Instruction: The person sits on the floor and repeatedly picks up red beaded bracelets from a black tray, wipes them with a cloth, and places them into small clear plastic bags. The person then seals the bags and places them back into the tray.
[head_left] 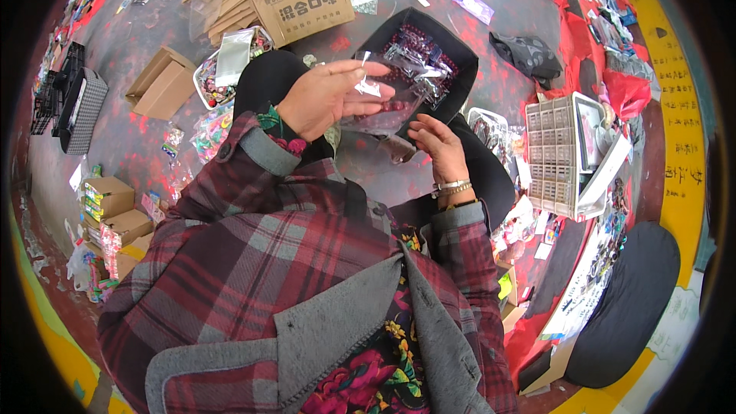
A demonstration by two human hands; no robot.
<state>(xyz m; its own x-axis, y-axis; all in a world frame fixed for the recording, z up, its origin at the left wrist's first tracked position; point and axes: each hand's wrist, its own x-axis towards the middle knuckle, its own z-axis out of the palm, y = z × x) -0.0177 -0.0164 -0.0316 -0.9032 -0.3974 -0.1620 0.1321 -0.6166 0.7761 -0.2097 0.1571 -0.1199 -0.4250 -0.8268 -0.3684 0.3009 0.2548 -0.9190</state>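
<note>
A clear plastic bag (400, 101) hangs between my two hands, above the near edge of a black open box. My left hand (331, 98) has its thumb and fingers about the bag's left side, with a bright white glint or scrap at the fingers. On the bag's lower right edge, the bent fingertips of my right hand (442, 149) meet the film. Inside the black box (464, 61) lie several small clear packets (418, 61) with dark red, beaded-looking contents. Reflections in the film hide what the bag holds, if anything.
Flattened cartons and a brown cardboard box (300, 0) stand beyond my left knee. A small open carton (161, 83) and a white tub of packets (207, 80) lie left. To the right are a black bag (527, 57), a white plastic crate (550, 157) and a black oval cushion (629, 307).
</note>
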